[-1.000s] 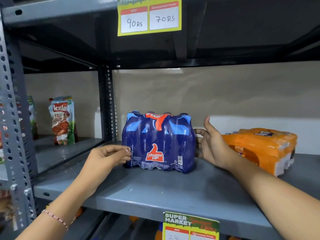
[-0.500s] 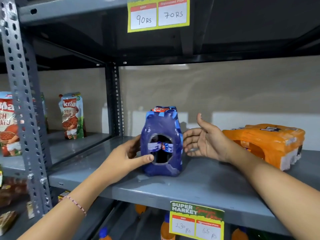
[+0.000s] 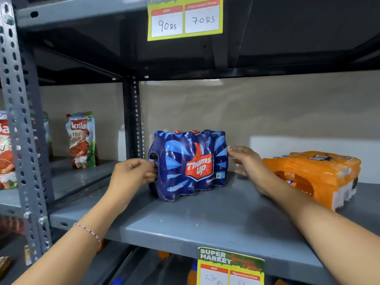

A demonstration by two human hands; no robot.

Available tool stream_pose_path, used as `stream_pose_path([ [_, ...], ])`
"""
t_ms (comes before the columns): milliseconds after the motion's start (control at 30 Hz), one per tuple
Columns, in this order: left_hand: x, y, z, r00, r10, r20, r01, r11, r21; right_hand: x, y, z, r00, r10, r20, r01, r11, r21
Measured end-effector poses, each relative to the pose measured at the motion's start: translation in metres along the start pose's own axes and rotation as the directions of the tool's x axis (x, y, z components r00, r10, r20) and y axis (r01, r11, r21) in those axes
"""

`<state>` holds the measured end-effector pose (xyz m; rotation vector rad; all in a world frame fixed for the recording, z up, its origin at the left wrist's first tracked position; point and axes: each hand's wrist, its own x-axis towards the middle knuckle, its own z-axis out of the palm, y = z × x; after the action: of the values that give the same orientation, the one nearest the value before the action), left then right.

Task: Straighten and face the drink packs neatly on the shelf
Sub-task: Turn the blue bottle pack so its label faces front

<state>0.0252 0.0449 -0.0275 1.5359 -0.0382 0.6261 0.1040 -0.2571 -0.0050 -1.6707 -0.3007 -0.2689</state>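
Observation:
A blue shrink-wrapped Thums Up drink pack (image 3: 191, 165) stands upright on the grey shelf (image 3: 205, 221), its red logo side turned toward me and slightly to the right. My left hand (image 3: 133, 175) grips the pack's left end, fingers at the round hole in the wrap. My right hand (image 3: 246, 161) has its fingertips against the pack's right end, fingers spread. An orange drink pack (image 3: 316, 177) lies flat on its side at the right, just behind my right forearm.
A perforated grey upright (image 3: 22, 140) stands at the front left, another post (image 3: 133, 120) behind the blue pack. Ketchup pouches (image 3: 82, 140) stand on the neighbouring shelf at the left. Price tags (image 3: 185, 19) hang from the shelf above and the shelf's front edge.
The blue pack has been rotated: first its back label faced me, then its narrow end, now the logo side. Both hands stayed at its two ends.

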Motion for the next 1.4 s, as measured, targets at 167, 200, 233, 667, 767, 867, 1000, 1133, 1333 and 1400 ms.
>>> stream_pose_path([
  [167, 0.02, 0.001, 0.01, 0.988, -0.032, 0.15, 0.019, 0.996, 0.088, 0.001, 0.009, 0.007, 0.981, 0.106, 0.16, -0.112, 0.993, 0.031],
  [200, 0.022, -0.001, 0.011, 0.983, -0.032, 0.182, -0.007, 0.979, 0.206, 0.002, 0.009, 0.006, 0.985, 0.097, 0.14, -0.099, 0.995, 0.008],
  [233, 0.024, -0.001, 0.013, 0.978, -0.042, 0.204, -0.021, 0.955, 0.295, 0.003, 0.009, 0.005, 0.989, 0.083, 0.122, -0.077, 0.996, -0.046],
  [667, 0.005, 0.003, -0.014, 0.954, -0.062, 0.294, -0.05, 0.932, 0.359, -0.044, -0.027, 0.0, 0.96, -0.015, 0.278, 0.18, 0.797, -0.577],
  [767, -0.01, 0.003, -0.028, 0.951, -0.016, 0.309, -0.069, 0.963, 0.262, -0.072, -0.032, 0.003, 0.959, -0.051, 0.28, 0.214, 0.778, -0.591],
  [867, -0.025, 0.003, -0.037, 0.942, 0.026, 0.334, -0.099, 0.974, 0.203, -0.097, -0.032, 0.004, 0.968, -0.074, 0.242, 0.209, 0.769, -0.604],
  [1000, -0.034, 0.0, -0.04, 0.946, 0.055, 0.319, -0.106, 0.984, 0.144, -0.116, -0.037, 0.007, 0.978, -0.088, 0.191, 0.19, 0.759, -0.623],
  [1133, -0.037, -0.002, -0.04, 0.95, 0.065, 0.305, -0.105, 0.988, 0.117, -0.126, -0.041, 0.007, 0.975, -0.091, 0.201, 0.202, 0.734, -0.649],
  [1333, -0.041, -0.001, -0.04, 0.954, 0.086, 0.287, -0.122, 0.987, 0.108, -0.131, -0.043, 0.006, 0.976, -0.073, 0.204, 0.193, 0.722, -0.664],
  [1400, -0.043, 0.001, -0.041, 0.954, 0.087, 0.288, -0.125, 0.985, 0.117, -0.131, -0.045, 0.008, 0.975, -0.056, 0.215, 0.191, 0.708, -0.68],
])
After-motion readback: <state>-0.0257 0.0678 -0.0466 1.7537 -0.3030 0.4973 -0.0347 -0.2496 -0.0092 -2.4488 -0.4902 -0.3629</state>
